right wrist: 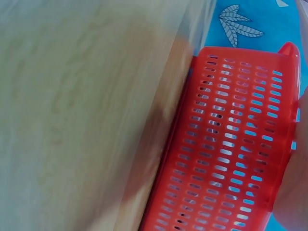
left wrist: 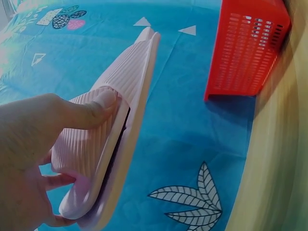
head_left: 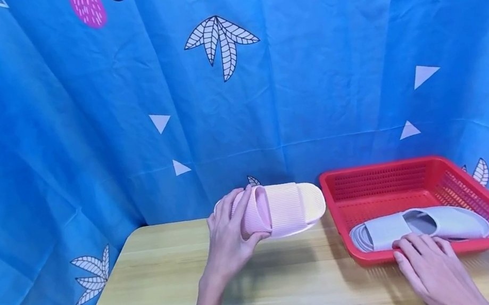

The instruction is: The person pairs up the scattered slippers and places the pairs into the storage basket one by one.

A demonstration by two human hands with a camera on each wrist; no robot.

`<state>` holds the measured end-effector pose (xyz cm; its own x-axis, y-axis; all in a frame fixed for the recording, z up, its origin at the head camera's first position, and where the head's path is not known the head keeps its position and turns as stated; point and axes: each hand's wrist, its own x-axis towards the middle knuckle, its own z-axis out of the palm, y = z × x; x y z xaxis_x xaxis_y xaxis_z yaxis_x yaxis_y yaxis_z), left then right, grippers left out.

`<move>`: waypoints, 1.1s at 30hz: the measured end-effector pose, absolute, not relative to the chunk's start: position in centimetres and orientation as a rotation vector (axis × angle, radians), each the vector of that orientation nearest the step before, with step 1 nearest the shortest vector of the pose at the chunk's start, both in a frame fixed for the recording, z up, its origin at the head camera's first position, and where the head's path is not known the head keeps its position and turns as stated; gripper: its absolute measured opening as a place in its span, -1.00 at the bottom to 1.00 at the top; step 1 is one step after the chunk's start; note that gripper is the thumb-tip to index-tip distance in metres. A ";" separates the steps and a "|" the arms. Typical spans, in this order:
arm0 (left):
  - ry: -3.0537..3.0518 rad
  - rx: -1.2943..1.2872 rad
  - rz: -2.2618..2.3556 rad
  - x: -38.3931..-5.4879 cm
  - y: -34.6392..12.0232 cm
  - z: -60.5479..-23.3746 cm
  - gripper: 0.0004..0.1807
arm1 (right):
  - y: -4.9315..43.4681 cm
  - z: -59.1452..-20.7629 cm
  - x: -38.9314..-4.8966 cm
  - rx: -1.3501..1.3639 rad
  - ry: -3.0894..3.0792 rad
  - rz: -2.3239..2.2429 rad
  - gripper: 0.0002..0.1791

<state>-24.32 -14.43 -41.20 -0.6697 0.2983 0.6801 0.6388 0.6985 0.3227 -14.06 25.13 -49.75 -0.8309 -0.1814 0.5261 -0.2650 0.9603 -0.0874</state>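
Note:
My left hand [head_left: 227, 239] grips a pair of pink slippers [head_left: 285, 209] by the heel end, holding them above the table left of the red basket. In the left wrist view the thumb presses on the ribbed strap of one slipper [left wrist: 79, 149], and the two lie pressed together. At the front rim of the red basket [head_left: 383, 170], my right hand [head_left: 433, 266] holds the edge with its fingers bent over it. Just inside that rim lie grey slippers [head_left: 389, 232], partly covered by the fingertips.
Under everything is a light wooden table [head_left: 163, 274]. A blue patterned curtain [head_left: 239, 121] hangs behind it and along both sides. In the right wrist view the basket's slotted side wall [right wrist: 226, 134] stands beside the tabletop [right wrist: 82, 96].

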 end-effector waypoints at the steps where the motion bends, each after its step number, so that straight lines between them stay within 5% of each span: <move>1: -2.307 -0.709 -0.746 -24.4 -14.3 -41.2 0.18 | 25.1 -49.8 -14.1 0.321 -2.569 0.216 -0.83; 33: -2.344 -0.791 -0.699 -27.6 -1.8 -37.2 0.08 | 25.4 -50.0 -14.3 0.411 -2.468 0.198 -0.93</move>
